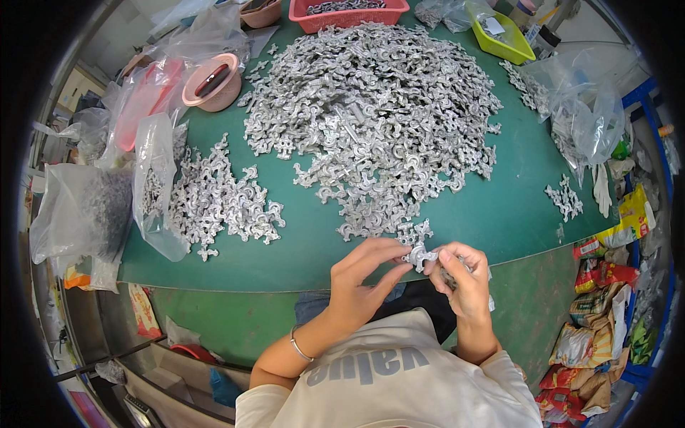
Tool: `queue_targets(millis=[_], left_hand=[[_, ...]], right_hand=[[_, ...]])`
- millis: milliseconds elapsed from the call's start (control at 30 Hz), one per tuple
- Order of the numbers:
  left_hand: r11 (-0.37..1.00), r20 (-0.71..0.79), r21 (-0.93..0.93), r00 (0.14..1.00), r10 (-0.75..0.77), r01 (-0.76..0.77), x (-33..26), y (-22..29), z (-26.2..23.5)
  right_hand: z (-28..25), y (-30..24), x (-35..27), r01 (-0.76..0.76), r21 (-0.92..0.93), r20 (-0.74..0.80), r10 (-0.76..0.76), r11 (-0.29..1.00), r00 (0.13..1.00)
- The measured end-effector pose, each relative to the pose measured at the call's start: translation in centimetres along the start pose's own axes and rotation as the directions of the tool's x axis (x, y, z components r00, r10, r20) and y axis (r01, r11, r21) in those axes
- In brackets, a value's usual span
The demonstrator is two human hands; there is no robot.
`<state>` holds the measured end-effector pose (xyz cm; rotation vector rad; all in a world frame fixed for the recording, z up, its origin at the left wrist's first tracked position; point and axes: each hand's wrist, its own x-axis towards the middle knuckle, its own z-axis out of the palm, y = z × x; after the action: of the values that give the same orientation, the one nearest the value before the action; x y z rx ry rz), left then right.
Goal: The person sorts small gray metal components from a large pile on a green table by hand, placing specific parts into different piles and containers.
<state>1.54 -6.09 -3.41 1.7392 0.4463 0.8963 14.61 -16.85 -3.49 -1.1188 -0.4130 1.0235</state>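
A small silver-grey metal casting (421, 257) with curved arms is held between my two hands at the table's near edge. My left hand (366, 277) pinches its left side between thumb and fingertips. The fingers of my right hand (465, 279) are closed at its right side, and more grey metal pieces (454, 271) show partly within that hand. Just beyond my fingers lie a few similar castings, at the near tip of a big heap of castings (385, 121). To the left spreads a smaller group of castings (225, 196).
Plastic bags of parts (89, 214) crowd the table's left end. A pink bowl (214, 82), a red basket (347, 16) and a yellow-green basket (503, 39) stand around the heap. At the right are a clear bag (581, 114), a few castings (564, 198) and a blue-framed shelf (660, 285).
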Motion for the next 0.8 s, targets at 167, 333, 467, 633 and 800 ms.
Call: queue_targets(millis=[167,333,467,633,800], left_hand=[[0.997,-0.01,-0.048,0.998,-0.055,0.054,0.2,0.4,-0.1],[0.979,0.029,-0.153,0.991,-0.133,0.135,-0.1,0.3,-0.2],[0.96,0.019,-0.207,0.982,-0.19,0.19,-0.2,0.2,-0.3],[0.931,-0.269,-0.264,0.909,-0.32,0.25,-0.4,-1.7,-2.9],[0.955,-0.684,-0.131,0.674,-0.28,0.264,-1.7,-6.3,-8.7]], right_hand=[[0.3,-0.4,-0.6,0.096,-0.092,0.013,-0.095,0.991,0.995],[0.7,-0.8,-1.1,0.163,-0.189,0.017,-0.162,0.969,0.987],[0.6,-0.7,-1.1,0.205,-0.262,0.036,-0.202,0.943,0.979],[-1.8,-0.9,1.3,0.131,-0.548,-0.093,-0.216,0.826,0.972],[-3.4,-0.1,3.0,0.191,-0.86,0.028,-0.329,0.474,0.944]])
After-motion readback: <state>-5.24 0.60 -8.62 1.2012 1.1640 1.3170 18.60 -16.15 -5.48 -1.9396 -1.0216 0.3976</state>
